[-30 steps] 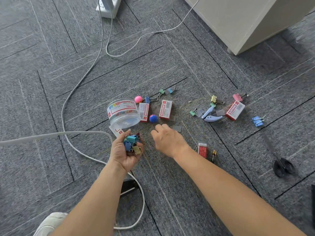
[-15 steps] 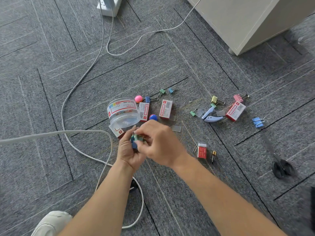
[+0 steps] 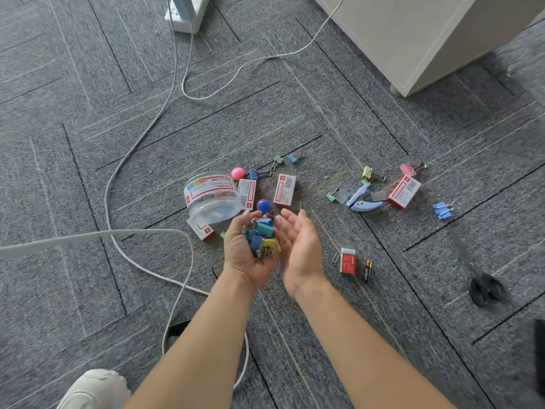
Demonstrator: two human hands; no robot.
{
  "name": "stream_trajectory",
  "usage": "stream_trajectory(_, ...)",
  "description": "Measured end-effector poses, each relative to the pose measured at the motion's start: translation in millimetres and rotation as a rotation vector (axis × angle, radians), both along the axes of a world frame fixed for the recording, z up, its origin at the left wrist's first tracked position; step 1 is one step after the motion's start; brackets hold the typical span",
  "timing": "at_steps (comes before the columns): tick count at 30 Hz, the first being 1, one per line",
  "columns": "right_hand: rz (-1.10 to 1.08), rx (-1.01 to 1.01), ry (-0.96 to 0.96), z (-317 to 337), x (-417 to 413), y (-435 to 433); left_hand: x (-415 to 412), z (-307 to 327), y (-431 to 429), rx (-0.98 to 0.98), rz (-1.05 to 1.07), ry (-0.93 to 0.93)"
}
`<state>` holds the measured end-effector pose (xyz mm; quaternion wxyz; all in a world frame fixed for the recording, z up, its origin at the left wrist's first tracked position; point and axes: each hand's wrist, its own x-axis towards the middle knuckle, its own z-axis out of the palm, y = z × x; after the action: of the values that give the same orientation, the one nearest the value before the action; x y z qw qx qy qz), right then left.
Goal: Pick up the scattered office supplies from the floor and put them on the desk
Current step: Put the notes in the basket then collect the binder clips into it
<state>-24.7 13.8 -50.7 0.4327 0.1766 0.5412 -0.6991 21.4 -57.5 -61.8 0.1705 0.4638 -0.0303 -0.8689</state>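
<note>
Grey carpet (image 3: 88, 143) fills the scene beneath your arms, with a pale cabinet (image 3: 413, 33) standing well beyond your hands to the right and a white cable (image 3: 141, 134) looping across the floor to their left, past a power strip (image 3: 184, 16) at the top edge. Your left hand (image 3: 244, 252) is cupped palm-up and closed around a heap of clips (image 3: 261, 239), blue, teal and yellow, which rest in the palm. Your right hand (image 3: 300, 246) hovers just beside it, palm turned inward, fingers spread and holding nothing. Just beyond your left hand lies a clear tub (image 3: 211, 196) on its side, with one staple box (image 3: 203, 230) under its near rim and two more, a second box (image 3: 247, 193) and a third box (image 3: 283, 190), right behind your fingertips. A blue ball (image 3: 264, 205) sits at your left fingertips; a pink ball (image 3: 237, 173) lies further off, behind the tub. Well to the right of your right hand lie a blue punch (image 3: 361, 200), a fourth box (image 3: 403, 191), loose clips in pink (image 3: 408, 169), yellow (image 3: 368, 172) and blue (image 3: 441, 208). Black scissors (image 3: 483, 286) lie far right. Near your right wrist rest an eraser (image 3: 348, 260) and a battery (image 3: 367, 271). A pale shoe (image 3: 94, 389) shows at the bottom left.
</note>
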Motion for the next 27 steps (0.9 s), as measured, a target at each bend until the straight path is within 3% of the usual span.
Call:
stream_trajectory(4, -0.112, -0.046, -0.157, -0.2, 0.3, -6.2, -9.7, -0.4, 15.4, -0.197, -0.06, -0.21)
stream_trajectory(7, -0.124, -0.056, -0.205, -3.8, -1.6, -8.1, -16.7, -3.4, 16.8, -0.459, -0.136, -0.401)
stream_trajectory(11, -0.123, -0.002, -0.219, 0.8, -7.1, -15.8, -28.7, 10.7, 14.2, -0.717, -0.156, -0.419)
stream_trajectory(20, -0.073, 0.034, 0.076, 87.2, -42.2, -35.4, -57.9, 96.8, -8.2, -0.511, -0.031, -0.163)
stream_trajectory(27, -0.031, -0.009, 0.211, 257.6, -51.5, -28.9, -61.7, 266.7, -4.8, -0.511, -0.09, -0.01)
